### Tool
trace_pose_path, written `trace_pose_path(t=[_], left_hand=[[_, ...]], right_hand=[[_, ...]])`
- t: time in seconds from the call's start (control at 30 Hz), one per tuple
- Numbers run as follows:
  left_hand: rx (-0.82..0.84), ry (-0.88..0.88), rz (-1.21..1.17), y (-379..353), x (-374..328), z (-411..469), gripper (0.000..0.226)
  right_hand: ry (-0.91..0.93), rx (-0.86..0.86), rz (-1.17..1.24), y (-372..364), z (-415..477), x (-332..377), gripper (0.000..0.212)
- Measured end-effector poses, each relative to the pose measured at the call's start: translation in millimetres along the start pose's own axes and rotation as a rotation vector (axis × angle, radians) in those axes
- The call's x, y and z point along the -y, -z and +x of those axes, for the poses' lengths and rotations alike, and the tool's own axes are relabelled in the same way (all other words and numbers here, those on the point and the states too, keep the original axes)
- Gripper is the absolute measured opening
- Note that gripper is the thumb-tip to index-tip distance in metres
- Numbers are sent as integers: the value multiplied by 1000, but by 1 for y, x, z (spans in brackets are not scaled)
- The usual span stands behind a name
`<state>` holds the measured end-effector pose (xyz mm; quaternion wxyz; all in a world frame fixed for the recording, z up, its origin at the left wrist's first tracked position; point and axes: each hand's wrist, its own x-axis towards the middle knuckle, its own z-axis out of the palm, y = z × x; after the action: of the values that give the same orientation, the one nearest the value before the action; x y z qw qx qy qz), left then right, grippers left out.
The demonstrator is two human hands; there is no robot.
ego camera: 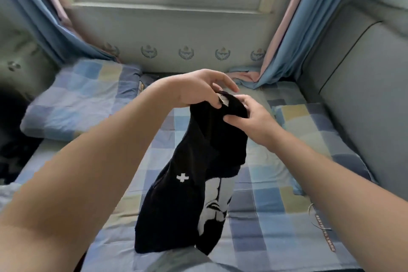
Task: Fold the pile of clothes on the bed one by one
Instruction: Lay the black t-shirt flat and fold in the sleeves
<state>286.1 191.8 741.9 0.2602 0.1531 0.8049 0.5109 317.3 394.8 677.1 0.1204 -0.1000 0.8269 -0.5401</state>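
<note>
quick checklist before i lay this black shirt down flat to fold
1. Left hand grip: ok, thumb and fingers pinch the shirt at its top, by the label.
2. Right hand grip: ok, it pinches the top edge just beside the left.
3. Shirt spread open: not ok, it hangs bunched in folds with the hands close together.
4. Sleeves found: cannot tell, hidden in the folds.
5. Landing spot: ok, flat checked sheet of the bed shows under the shirt.
6. Pile out of the way: ok, dark clothes sit at the far left, apart from the shirt.
</note>
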Motion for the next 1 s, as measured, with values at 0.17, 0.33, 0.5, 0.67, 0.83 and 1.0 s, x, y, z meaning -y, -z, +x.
trace_pose_path(t=[0.17,0.33,0.5,0.67,0.83,1.0], left_hand=[[-242,-45,364,32,-3,-57,45],[-460,-78,605,62,45,-96,26],[-511,-59,627,82,84,-135,33],[-525,-20,580,86,90,-164,42],[-666,-8,429,79,84,-183,37],[-777,1,439,49,62,-202,18]], right_hand=[[122,-168,2,-17,-16,42,8],[231,-219,35,-34,-34,86,4],[268,-261,-266,-49,-41,90,6],[311,-321,-658,-56,-55,92,12],[163,-388,-664,-45,-68,98,18],[-9,-207,-87,-34,-95,106,32]])
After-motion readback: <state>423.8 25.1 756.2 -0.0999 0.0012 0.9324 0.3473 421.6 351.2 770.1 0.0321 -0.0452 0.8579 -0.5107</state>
